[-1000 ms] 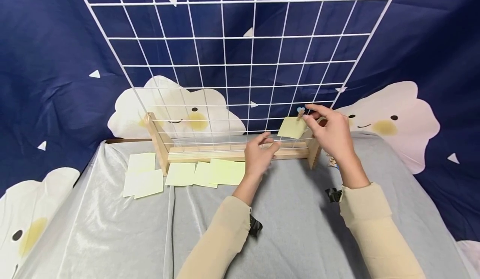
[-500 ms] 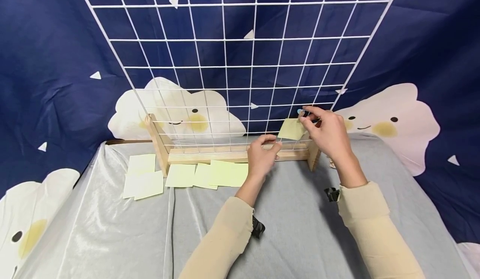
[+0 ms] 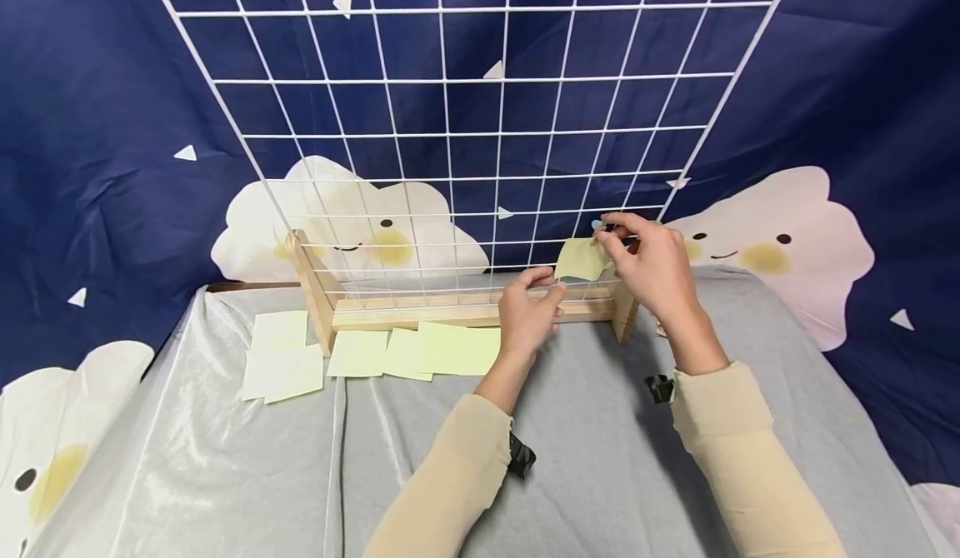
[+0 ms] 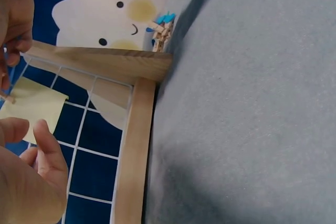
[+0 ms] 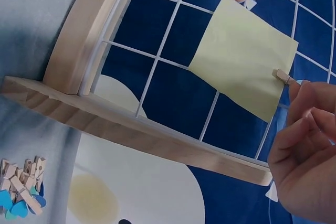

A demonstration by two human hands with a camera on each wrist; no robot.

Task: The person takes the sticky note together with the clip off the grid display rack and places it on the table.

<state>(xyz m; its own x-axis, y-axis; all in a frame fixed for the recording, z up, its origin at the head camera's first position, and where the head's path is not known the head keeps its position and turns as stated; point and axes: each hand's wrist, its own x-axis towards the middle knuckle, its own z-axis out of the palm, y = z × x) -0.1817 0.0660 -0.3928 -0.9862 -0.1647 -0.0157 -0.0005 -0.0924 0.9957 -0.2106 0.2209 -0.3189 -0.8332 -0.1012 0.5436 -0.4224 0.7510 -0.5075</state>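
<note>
A pale yellow sticky note point(image 3: 579, 259) lies against the white wire grid point(image 5: 157, 56), low on its right side. My right hand point(image 3: 654, 262) pinches a small wooden clothespin point(image 5: 282, 76) with a blue heart on it, whose jaws sit over the note's edge. At the note's lower left corner is my left hand point(image 3: 525, 312), thumb and fingers bent loosely. In the left wrist view a gap shows between that thumb and finger, with the note's corner close by. Whether the fingertips touch the note is hard to tell.
Wooden feet and a base bar point(image 3: 420, 315) support the grid. Several sticky notes point(image 3: 457, 350) lie before the bar, others point(image 3: 292, 372) at the left. A small heap of clothespins point(image 5: 23, 187) with heart tops lies beyond the right foot.
My left hand has moved slightly up and right to the note's lower corner. The note bends more now. My right hand, still at the clothespin, has shifted slightly left.
</note>
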